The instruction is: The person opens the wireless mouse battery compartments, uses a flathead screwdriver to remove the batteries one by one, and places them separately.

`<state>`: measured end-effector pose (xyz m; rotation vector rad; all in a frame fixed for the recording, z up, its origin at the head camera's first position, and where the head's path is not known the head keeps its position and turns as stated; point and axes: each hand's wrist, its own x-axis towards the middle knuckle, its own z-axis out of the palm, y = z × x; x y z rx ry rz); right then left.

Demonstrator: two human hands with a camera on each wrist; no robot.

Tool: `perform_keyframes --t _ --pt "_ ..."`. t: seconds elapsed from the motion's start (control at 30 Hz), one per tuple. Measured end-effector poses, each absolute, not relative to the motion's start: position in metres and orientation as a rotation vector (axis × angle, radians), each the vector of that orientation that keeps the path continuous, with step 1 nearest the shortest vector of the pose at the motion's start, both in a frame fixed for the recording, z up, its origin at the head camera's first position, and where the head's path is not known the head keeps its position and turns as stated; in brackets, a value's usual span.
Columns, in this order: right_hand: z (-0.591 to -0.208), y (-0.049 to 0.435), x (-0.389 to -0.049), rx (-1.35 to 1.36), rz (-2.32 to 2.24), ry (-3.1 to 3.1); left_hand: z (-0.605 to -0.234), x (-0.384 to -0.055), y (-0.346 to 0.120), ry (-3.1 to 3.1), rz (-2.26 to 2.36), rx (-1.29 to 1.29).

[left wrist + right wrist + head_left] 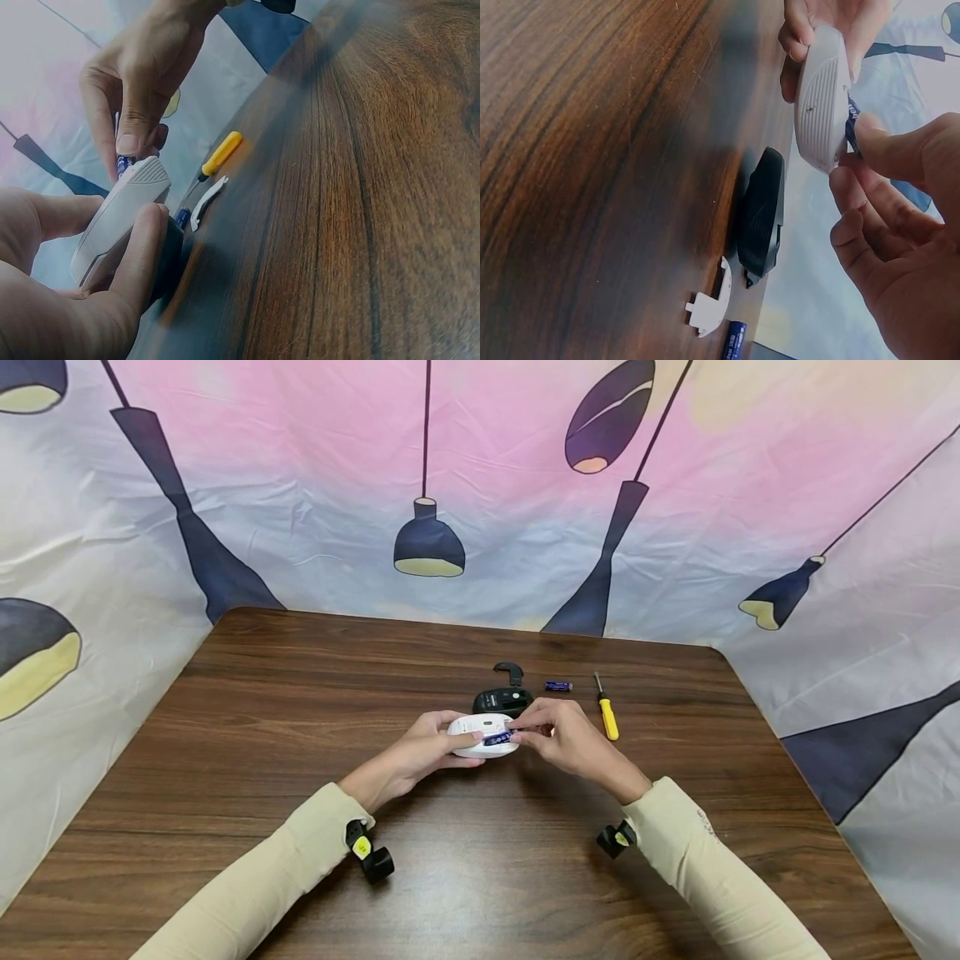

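Note:
My left hand (408, 758) holds a white computer mouse (471, 724) with its underside turned up and the thumb across it. In its battery bay sits a blue AA-size battery (497, 739), its right end pinched between the thumb and fingers of my right hand (570, 742). In the right wrist view, the battery (851, 118) sticks up a little past the edge of the mouse's shell. Just behind the white mouse, a black mouse (497, 700) lies upside down on the table.
Behind the black mouse lies a black battery cover (513, 672). A second blue battery (558, 687) and a yellow-handled screwdriver (608, 717) lie to the right. The right wrist view shows a white cover (715, 304) on the wooden table (315, 685). A printed cloth hangs behind.

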<state>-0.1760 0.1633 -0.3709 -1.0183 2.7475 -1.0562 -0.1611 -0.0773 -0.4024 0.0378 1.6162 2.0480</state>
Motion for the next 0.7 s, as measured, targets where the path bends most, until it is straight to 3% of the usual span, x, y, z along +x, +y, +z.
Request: perform_keyframes --t 0.7 --pt "-0.3692 0.1716 -0.1777 -1.016 -1.083 2.855 -0.4092 -0.1637 -0.0803 1.625 2.059 0.018"
